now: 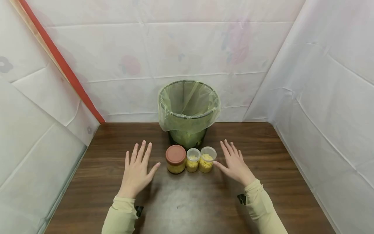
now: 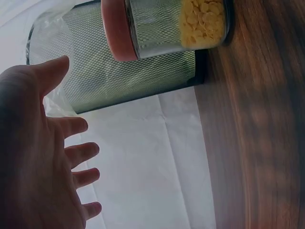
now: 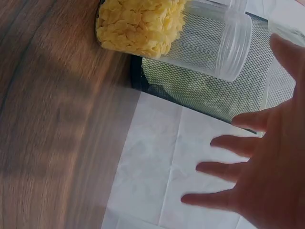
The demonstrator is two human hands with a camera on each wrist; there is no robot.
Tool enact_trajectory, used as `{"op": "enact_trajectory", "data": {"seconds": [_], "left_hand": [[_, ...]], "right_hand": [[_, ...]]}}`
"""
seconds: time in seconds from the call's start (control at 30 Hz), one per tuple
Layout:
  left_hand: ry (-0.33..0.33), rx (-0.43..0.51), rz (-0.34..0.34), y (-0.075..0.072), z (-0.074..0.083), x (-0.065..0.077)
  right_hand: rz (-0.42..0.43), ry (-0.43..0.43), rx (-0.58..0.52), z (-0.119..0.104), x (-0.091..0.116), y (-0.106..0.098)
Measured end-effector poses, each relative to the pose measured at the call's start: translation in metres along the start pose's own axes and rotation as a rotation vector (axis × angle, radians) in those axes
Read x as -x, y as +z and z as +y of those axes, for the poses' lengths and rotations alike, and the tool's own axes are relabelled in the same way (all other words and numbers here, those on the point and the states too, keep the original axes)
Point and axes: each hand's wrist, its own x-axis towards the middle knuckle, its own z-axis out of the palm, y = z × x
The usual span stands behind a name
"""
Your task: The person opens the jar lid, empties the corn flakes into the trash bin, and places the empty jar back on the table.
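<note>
My left hand [image 1: 136,174] is held with fingers spread, left of a jar with a reddish-brown lid [image 1: 176,155] and yellow flakes inside. On the other side, my right hand [image 1: 235,165] has its fingers extended beside the larger clear plastic jar [image 1: 206,160], part-filled with yellow flakes; in the head view the thumb tip overlaps its edge, and contact cannot be told. A smaller clear jar [image 1: 193,160] of yellow bits stands between the two others. Both wrist views show empty palms, with the lidded jar [image 2: 157,26] near the left and the clear jar [image 3: 190,43] near the right.
Right behind the jars stands a mesh waste bin [image 1: 188,138] lined with a translucent yellowish bag [image 1: 166,122]. The dark wooden table [image 1: 181,208] is enclosed by white sheeting [image 1: 111,52] at the back and sides. A red strip [image 1: 61,61] slants down the left corner.
</note>
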Motion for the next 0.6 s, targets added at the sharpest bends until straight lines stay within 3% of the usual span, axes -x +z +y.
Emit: {"op": "enact_trajectory", "data": {"seconds": [0.23, 0.6], "left_hand": [[0.020, 0.001, -0.007, 0.003, 0.006, 0.000], [0.028, 0.008, -0.008, 0.004, 0.010, -0.002]], "right_hand": [[0.049, -0.158, -0.028, -0.008, -0.009, 0.006], [0.058, -0.189, -0.051, -0.015, -0.019, 0.015]]}}
